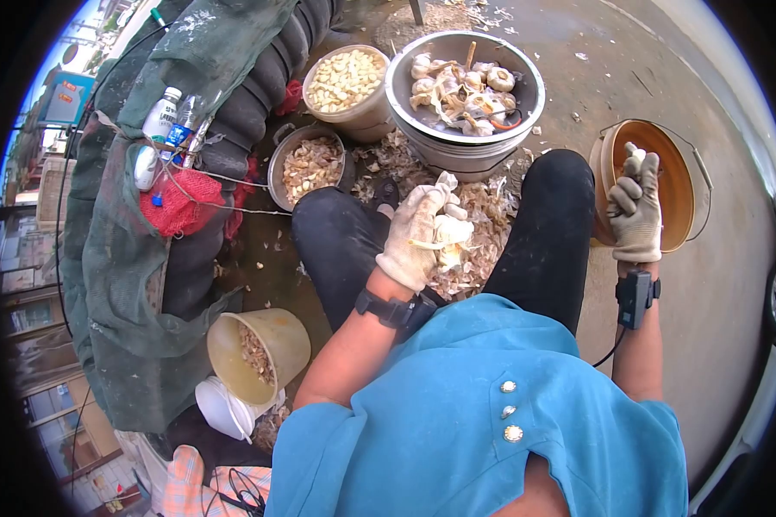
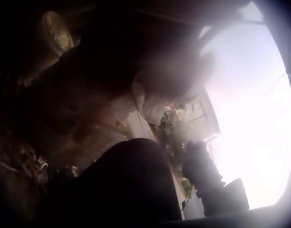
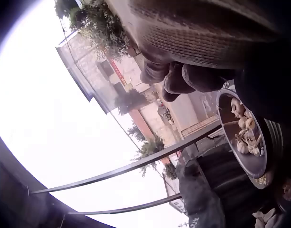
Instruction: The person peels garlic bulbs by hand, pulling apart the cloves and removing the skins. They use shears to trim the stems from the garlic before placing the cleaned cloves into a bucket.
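Note:
My left hand (image 1: 416,234), in a pale work glove, grips a partly peeled garlic bulb (image 1: 451,239) between my knees, above the heap of skins. Its stalk sticks out toward the wrist. The left wrist view is too dark to show the grip. Off to the right, my gloved right hand (image 1: 636,207) is raised at the brown bucket (image 1: 690,194), overlapping its near side. Thumb and curled fingers pinch a small whitish garlic clove (image 1: 636,153). In the right wrist view the same glove's fingers (image 3: 176,78) are bent, with the clove hidden.
A steel bowl (image 1: 527,112) of garlic bulbs (image 1: 470,82) sits on stacked buckets ahead. Left of it stand a bucket of peeled cloves (image 1: 347,77) and a pot of skins and cloves (image 1: 312,165). A tipped cream bucket (image 1: 284,345) lies near my left hip, beside netting-covered tyres (image 1: 241,112).

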`<state>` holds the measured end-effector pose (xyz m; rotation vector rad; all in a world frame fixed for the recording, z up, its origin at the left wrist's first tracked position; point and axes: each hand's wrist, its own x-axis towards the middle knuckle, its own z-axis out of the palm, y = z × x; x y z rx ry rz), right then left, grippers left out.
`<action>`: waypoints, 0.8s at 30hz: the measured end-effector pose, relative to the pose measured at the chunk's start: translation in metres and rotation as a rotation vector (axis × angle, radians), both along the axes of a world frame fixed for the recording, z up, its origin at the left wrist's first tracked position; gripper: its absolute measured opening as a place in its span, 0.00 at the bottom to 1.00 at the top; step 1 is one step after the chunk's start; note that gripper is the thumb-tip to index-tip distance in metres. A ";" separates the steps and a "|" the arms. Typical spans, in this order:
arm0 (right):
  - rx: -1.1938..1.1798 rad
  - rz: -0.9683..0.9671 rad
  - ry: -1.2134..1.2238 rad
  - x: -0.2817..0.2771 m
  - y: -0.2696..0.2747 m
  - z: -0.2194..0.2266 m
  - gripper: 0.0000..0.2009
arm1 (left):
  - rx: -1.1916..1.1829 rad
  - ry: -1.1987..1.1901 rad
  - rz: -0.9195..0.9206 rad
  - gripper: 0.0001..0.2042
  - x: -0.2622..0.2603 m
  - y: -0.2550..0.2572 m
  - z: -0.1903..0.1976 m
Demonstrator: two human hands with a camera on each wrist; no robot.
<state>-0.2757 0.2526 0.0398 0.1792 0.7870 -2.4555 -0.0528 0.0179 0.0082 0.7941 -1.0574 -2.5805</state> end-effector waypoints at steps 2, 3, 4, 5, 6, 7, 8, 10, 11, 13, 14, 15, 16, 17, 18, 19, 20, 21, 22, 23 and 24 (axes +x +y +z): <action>-0.047 -0.186 -0.122 -0.024 0.026 -0.017 0.14 | 0.028 0.054 0.046 0.12 -0.002 0.000 -0.008; -0.007 -0.265 -0.184 -0.025 0.029 -0.017 0.14 | 0.031 0.056 0.044 0.12 -0.004 -0.001 -0.009; 0.040 -0.171 -0.173 -0.021 0.031 -0.020 0.14 | 0.140 0.062 0.043 0.12 -0.007 -0.002 -0.010; 0.087 -0.077 -0.164 -0.016 0.032 -0.025 0.14 | 0.249 0.067 0.041 0.12 -0.008 -0.003 -0.011; 0.135 -0.013 -0.139 -0.004 0.023 -0.024 0.13 | 0.252 0.065 0.037 0.12 -0.008 -0.002 -0.010; 0.236 0.060 -0.112 0.015 0.006 -0.011 0.13 | 0.200 0.007 0.019 0.12 -0.009 -0.001 -0.006; 0.301 0.187 -0.071 0.030 -0.005 -0.006 0.14 | 0.146 -0.051 0.002 0.12 -0.009 0.000 -0.003; 0.545 0.392 0.083 0.063 -0.033 0.006 0.15 | 0.115 -0.074 0.014 0.12 -0.013 0.004 0.000; 0.641 0.504 0.153 0.077 -0.046 0.017 0.15 | 0.084 -0.097 0.026 0.12 -0.014 0.006 0.001; 0.788 0.727 0.285 0.096 -0.066 0.025 0.16 | 0.059 -0.108 0.027 0.12 -0.016 0.010 0.007; 0.731 0.772 0.433 0.104 -0.075 0.012 0.21 | 0.035 -0.118 0.028 0.11 -0.015 0.011 0.009; 0.968 0.795 0.719 0.107 -0.080 -0.010 0.28 | 0.033 -0.117 0.029 0.11 -0.014 0.009 0.006; 1.004 0.762 0.897 0.112 -0.084 -0.008 0.29 | 0.094 -0.003 -0.021 0.11 -0.011 0.005 -0.002; 1.036 0.724 1.076 0.117 -0.087 -0.006 0.29 | 0.155 0.111 -0.072 0.11 -0.008 0.001 -0.010; 1.015 0.636 1.181 0.121 -0.092 -0.007 0.26 | 0.103 0.040 -0.091 0.10 -0.007 -0.002 -0.016; 1.014 0.635 1.182 0.122 -0.094 -0.004 0.26 | 0.102 0.041 -0.091 0.10 -0.006 -0.001 -0.022; 1.005 0.701 1.018 0.123 -0.095 0.002 0.25 | -0.130 -0.058 -0.105 0.09 -0.006 0.003 -0.029; 0.991 0.762 0.855 0.124 -0.099 0.013 0.23 | -0.362 -0.155 -0.117 0.09 -0.007 0.006 -0.029; 1.058 0.814 0.858 0.126 -0.100 0.020 0.22 | -0.363 -0.151 -0.117 0.09 -0.008 0.005 -0.030; 1.060 0.812 0.859 0.128 -0.101 0.020 0.22 | -0.773 -0.128 -0.141 0.09 -0.007 0.004 -0.030; 1.055 0.771 0.823 0.131 -0.102 0.018 0.22 | -1.182 -0.099 -0.160 0.09 -0.007 0.004 -0.030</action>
